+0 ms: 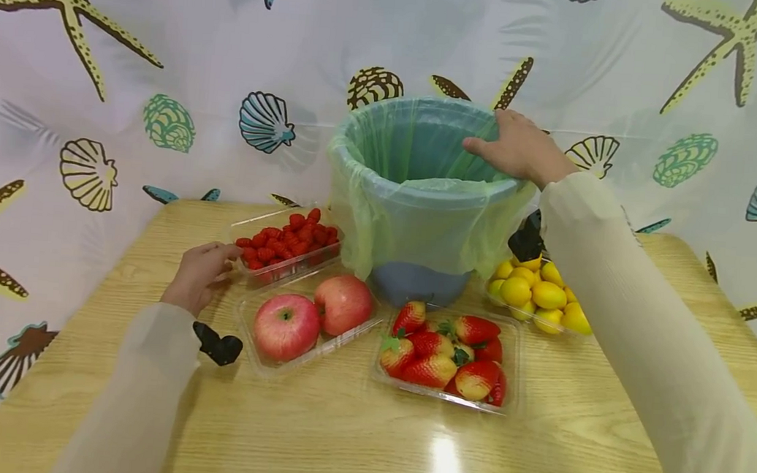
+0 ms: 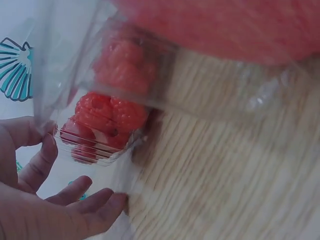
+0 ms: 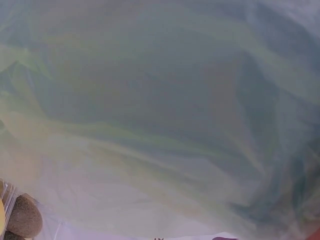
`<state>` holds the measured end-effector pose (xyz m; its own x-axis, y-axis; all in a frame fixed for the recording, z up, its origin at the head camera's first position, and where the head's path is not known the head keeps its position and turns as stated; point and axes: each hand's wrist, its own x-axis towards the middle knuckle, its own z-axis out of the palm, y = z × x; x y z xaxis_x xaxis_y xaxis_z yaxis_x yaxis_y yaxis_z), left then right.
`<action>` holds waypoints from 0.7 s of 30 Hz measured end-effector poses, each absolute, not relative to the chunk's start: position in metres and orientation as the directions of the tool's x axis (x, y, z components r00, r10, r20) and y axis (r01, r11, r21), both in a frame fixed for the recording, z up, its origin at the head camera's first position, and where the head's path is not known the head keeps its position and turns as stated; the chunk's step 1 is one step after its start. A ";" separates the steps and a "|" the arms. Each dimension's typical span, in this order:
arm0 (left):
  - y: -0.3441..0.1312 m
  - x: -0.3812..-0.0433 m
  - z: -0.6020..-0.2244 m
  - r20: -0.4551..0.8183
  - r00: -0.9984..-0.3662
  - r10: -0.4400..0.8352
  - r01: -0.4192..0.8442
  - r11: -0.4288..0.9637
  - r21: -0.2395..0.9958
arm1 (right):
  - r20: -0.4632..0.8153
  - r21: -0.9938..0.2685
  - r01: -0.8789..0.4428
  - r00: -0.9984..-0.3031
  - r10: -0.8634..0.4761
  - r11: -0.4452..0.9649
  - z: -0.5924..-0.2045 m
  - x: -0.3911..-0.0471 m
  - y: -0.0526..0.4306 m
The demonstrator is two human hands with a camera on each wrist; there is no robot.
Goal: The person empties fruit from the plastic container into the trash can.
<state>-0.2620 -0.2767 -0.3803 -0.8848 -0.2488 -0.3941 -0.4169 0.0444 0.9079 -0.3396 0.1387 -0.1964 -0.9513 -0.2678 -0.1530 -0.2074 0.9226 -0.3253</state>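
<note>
My left hand (image 1: 201, 272) is at the left end of a clear plastic box of raspberries (image 1: 289, 239). In the left wrist view its thumb and a finger (image 2: 42, 160) pinch the box's edge, while the other fingers stay off it. At the back, a blue bin (image 1: 421, 280) stands with a thin pale-green bag (image 1: 419, 221) folded over its rim. My right hand (image 1: 519, 147) grips the bin's right rim, thumb on the inner side. The bag fills the right wrist view, and that hand is out of sight there.
In front of the bin are a clear box with two apples (image 1: 286, 327) and one of strawberries (image 1: 431, 371). Lemons (image 1: 549, 295) sit in another box at the right, partly behind my forearm. A brown, round fruit (image 3: 24, 217) shows near it. A patterned curtain (image 1: 222, 28) hangs behind the table.
</note>
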 end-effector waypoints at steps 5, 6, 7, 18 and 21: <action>-0.276 -0.262 -0.372 -0.455 -0.879 -0.142 -0.414 -0.245 0.877 | -0.148 -0.337 -0.207 -0.952 -0.269 0.919 -0.195 -0.339 0.140; -0.276 -0.262 -0.371 -0.459 -0.881 -0.117 -0.412 -0.290 0.864 | -0.146 -0.337 -0.209 -0.952 -0.270 0.918 -0.195 -0.339 0.140; -0.277 -0.261 -0.370 -0.461 -0.883 -0.095 -0.411 -0.319 0.854 | -0.146 -0.337 -0.210 -0.951 -0.271 0.918 -0.195 -0.338 0.139; -0.282 -0.265 -0.369 -0.538 -0.843 -0.022 -0.487 -0.395 0.779 | -0.141 -0.332 -0.204 -0.955 -0.262 0.921 -0.196 -0.339 0.138; -0.281 -0.267 -0.370 -0.564 -0.826 -0.015 -0.502 -0.434 0.748 | -0.138 -0.333 -0.204 -0.955 -0.261 0.921 -0.196 -0.339 0.138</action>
